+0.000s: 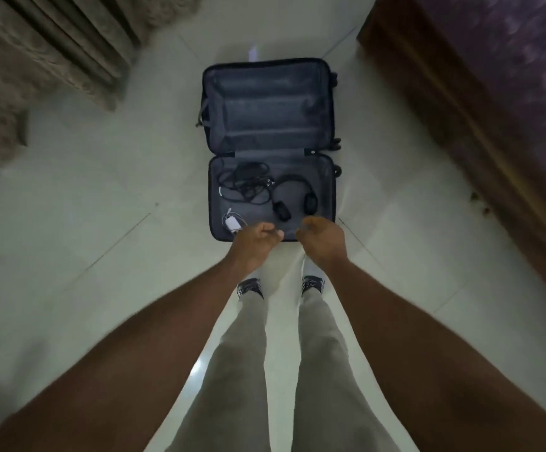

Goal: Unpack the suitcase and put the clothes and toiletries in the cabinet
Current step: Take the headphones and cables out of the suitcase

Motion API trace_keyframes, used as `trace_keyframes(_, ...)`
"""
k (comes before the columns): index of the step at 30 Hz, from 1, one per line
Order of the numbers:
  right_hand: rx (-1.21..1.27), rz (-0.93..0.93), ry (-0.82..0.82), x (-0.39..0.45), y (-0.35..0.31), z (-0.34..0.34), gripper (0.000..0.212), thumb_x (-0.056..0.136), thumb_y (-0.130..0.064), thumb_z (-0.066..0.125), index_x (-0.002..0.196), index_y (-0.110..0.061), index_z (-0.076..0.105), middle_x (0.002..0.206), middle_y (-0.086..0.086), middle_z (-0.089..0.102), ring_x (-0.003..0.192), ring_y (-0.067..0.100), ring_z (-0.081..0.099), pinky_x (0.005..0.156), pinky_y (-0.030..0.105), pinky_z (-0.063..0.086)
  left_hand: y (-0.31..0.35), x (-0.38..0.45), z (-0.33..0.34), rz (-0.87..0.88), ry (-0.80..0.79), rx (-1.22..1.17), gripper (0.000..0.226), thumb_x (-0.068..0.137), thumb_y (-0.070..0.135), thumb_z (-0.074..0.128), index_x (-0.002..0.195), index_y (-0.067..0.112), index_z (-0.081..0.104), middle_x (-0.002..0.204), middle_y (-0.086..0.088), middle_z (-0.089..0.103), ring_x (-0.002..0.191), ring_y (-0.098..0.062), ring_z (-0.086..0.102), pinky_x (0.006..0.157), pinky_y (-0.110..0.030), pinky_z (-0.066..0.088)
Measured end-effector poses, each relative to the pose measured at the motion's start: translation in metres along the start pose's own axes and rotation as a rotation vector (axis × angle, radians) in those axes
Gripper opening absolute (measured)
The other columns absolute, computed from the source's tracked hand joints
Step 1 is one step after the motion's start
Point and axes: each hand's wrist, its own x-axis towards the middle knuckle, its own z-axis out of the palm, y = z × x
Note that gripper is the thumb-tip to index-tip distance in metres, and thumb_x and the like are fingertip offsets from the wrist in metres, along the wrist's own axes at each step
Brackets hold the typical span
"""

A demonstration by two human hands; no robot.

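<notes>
A dark suitcase (268, 148) lies fully opened flat on the pale tiled floor (102, 197), its two halves hinged along the middle. The far half (268, 106) shows only its grey lining. The near half (322, 177) holds a tangle of black cables with a charger (245, 182), a pair of black headphones (297, 194) just to the right of them, and a white adapter with its white cord (232, 222) near the left front corner. No clothes or toiletries show in either half, and the cabinet is out of view.

The person stands at the near edge of the case, both bare arms stretched forward and down. The left hand (257, 238) hovers over the front rim of the near half, just beside the white adapter, its fingers curled loosely inward; I cannot tell whether it touches the adapter, and it grips nothing that can be made out. The right hand (322, 236) hangs next to it over the same rim, fingers bent in a loose curl and holding nothing. The two hands are near each other but apart.

Below the hands, light trousers (252, 353) and dark patterned shoes (250, 287) show on the floor. A brown curtain (46, 60) hangs at upper left, and a bed with a purple cover (509, 60) and a wooden frame runs along the right
</notes>
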Motion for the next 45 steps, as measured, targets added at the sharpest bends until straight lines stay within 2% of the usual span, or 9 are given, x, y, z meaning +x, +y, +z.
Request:
trace_keyframes(5,-0.233,-0.026,-0.108,0.142,0.057,0.079,0.016,0.085,-0.026,0.063,0.073,-0.018,0.056,0.077,0.001,0.063,0.078,0.027,0.064,0.063,0.025,0.042,-0.071,0.141,0.011,-0.052,0.056,0.151,0.059,0.092,0.042,0.074,0.141,0.013,0.058,0.127,-0.007,0.068,0.116,-0.022,0.064,0.104,-0.035,0.051)
trace_keyframes(9,-0.464,-0.017,-0.156,0.235,0.091,0.137,0.043,0.077,-0.039,0.069,0.117,-0.024,0.068,0.124,0.011,0.056,0.117,0.037,0.055,0.094,0.04,0.052,-0.134,0.238,0.016,-0.075,0.151,0.312,0.059,0.089,0.042,0.076,0.132,0.004,0.062,0.122,-0.014,0.069,0.113,-0.029,0.065,0.095,-0.035,0.05)
trace_keyframes(13,-0.663,0.051,-0.055,0.309,0.123,0.183,0.08,0.074,-0.058,0.075,0.14,-0.018,0.052,0.162,0.019,0.02,0.149,0.049,0.016,0.114,0.063,0.03,-0.185,0.32,0.015,-0.102,0.339,0.373,0.03,0.084,0.033,0.08,0.099,0.014,0.063,0.098,0.0,0.064,0.096,-0.026,0.067,0.076,-0.031,0.049)
trace_keyframes(17,-0.639,0.142,-0.005,0.363,0.161,0.213,0.11,0.057,-0.077,0.078,0.145,-0.019,0.047,0.171,0.015,-0.012,0.153,0.056,-0.005,0.113,0.076,0.025,-0.222,0.381,0.013,-0.283,0.46,0.468,0.08,0.083,0.043,0.08,0.148,0.015,0.042,0.147,-0.014,0.041,0.133,-0.04,0.045,0.103,-0.053,0.05)
trace_keyframes(21,-0.702,0.129,-0.002,0.386,0.181,0.227,0.101,0.055,-0.084,0.073,0.135,-0.023,0.058,0.172,0.012,-0.011,0.15,0.06,-0.01,0.11,0.08,0.024,-0.242,0.419,0.021,-0.401,0.473,0.462,0.105,0.078,0.049,0.083,0.158,0.021,0.02,0.155,-0.017,0.025,0.136,-0.047,0.036,0.104,-0.06,0.047)
trace_keyframes(29,-0.649,0.082,0.124,0.375,0.181,0.235,0.063,0.064,-0.067,0.07,0.11,-0.025,0.075,0.159,0.009,0.024,0.143,0.051,0.021,0.108,0.065,0.031,-0.244,0.441,0.044,-0.483,0.59,0.335,0.099,0.067,0.043,0.093,0.147,0.025,0.038,0.146,-0.021,0.028,0.121,-0.045,0.048,0.1,-0.051,0.05)
trace_keyframes(32,-0.586,0.083,0.142,0.368,0.179,0.23,0.059,0.06,-0.065,0.071,0.099,-0.021,0.076,0.144,0.007,0.035,0.129,0.042,0.033,0.095,0.048,0.046,-0.238,0.433,0.043,-0.421,0.523,0.331,0.073,0.079,0.028,0.082,0.141,0.024,0.044,0.135,-0.02,0.055,0.117,-0.041,0.06,0.095,-0.045,0.053)
trace_keyframes(38,-0.466,0.081,0.071,0.331,0.167,0.204,0.056,0.055,-0.076,0.069,0.082,-0.027,0.074,0.126,0.007,0.051,0.12,0.034,0.038,0.082,0.036,0.028,-0.208,0.384,0.045,-0.267,0.53,0.152,0.024,0.085,0.016,0.066,0.105,0.025,0.056,0.099,-0.003,0.068,0.088,-0.028,0.067,0.073,-0.032,0.055)
trace_keyframes(45,-0.363,-0.099,0.064,0.221,0.081,0.128,0.052,0.059,-0.066,0.082,0.087,-0.022,0.079,0.126,0.004,0.048,0.117,0.033,0.038,0.084,0.03,0.039,-0.136,0.261,0.026,-0.11,0.496,-0.216,0.043,0.076,-0.006,0.069,0.108,0.024,0.068,0.099,0.002,0.069,0.08,-0.015,0.067,0.056,-0.019,0.05)
